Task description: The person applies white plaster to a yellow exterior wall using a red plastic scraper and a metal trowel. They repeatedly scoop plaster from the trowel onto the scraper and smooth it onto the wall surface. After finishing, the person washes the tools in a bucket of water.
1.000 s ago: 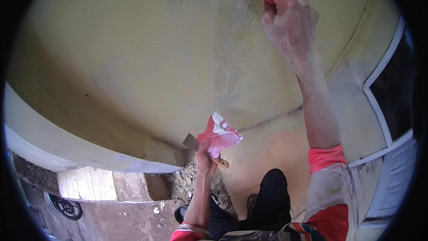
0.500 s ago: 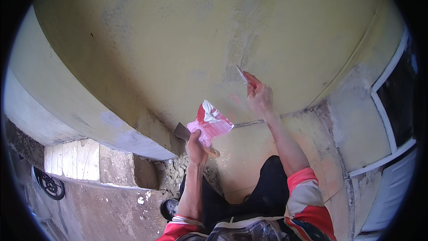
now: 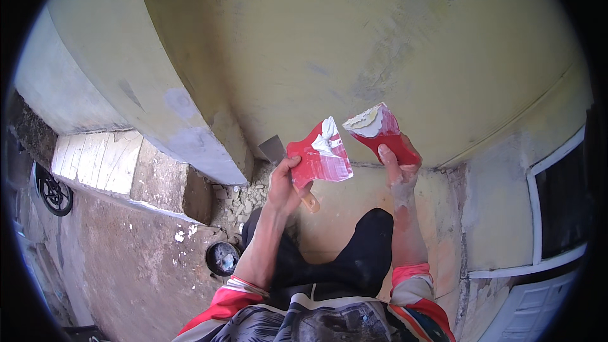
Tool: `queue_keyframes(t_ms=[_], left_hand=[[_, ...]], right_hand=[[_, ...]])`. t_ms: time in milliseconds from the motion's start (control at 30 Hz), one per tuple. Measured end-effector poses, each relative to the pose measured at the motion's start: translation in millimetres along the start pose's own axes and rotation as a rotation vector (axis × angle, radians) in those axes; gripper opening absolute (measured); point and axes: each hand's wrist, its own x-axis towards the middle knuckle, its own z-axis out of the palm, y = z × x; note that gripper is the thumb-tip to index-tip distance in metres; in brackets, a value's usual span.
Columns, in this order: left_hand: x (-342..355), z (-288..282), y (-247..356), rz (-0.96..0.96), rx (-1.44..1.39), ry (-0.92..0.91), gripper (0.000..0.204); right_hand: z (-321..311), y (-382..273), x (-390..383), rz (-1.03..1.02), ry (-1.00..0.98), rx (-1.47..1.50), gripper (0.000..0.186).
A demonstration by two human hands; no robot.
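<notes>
Below the centre, my left hand (image 3: 284, 183) is closed on a red spreader (image 3: 308, 159) carrying white putty (image 3: 327, 138), together with a metal putty knife (image 3: 272, 149) whose wooden handle sticks out below the fingers. My right hand (image 3: 401, 162) grips a second red spreader (image 3: 373, 137), its broad edge loaded with whitish putty and my thumb on its face. The two spreaders are side by side with a small gap. Beyond them is the yellow wall (image 3: 430, 57), with grey patched streaks.
A pale pillar (image 3: 120, 76) and stepped ledge (image 3: 98, 161) stand at left, with rubble (image 3: 237, 206) beside the ledge. A black bucket (image 3: 222, 258) sits on the floor. A motorbike wheel (image 3: 56, 195) shows far left; a dark window (image 3: 563, 202) and white door (image 3: 532, 304) are at right.
My right hand has come down from high on the wall to beside my left hand, its putty-loaded spreader now turned face up. The view has shifted toward the pillar.
</notes>
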Motion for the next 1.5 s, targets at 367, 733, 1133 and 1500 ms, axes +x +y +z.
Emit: queue_keyframes(t_ms=[367,733,1133,1500], left_hand=[[-1.5,-1.6,-6.2,0.034,-0.006,-0.036,0.024],[-8.6,-46.8,-27.3,-0.013,-0.014,0.113,0.025],[-4.5,-49.4,-23.9,0.086,0.073,0.15,0.026],[-4.9,-33.0,-20.4,0.102,0.174,0.182,0.025]], right_hand=[[29.7,27.8,-25.3,-0.56,-0.221,-0.309,0.044],[29.2,63.6,-59.3,-0.464,-0.295,-0.407,0.05],[32.3,84.4,-47.9,-0.447,-0.296,-0.459,0.056],[19.2,138.8,-64.1,-0.023,-0.056,-0.306,0.031]])
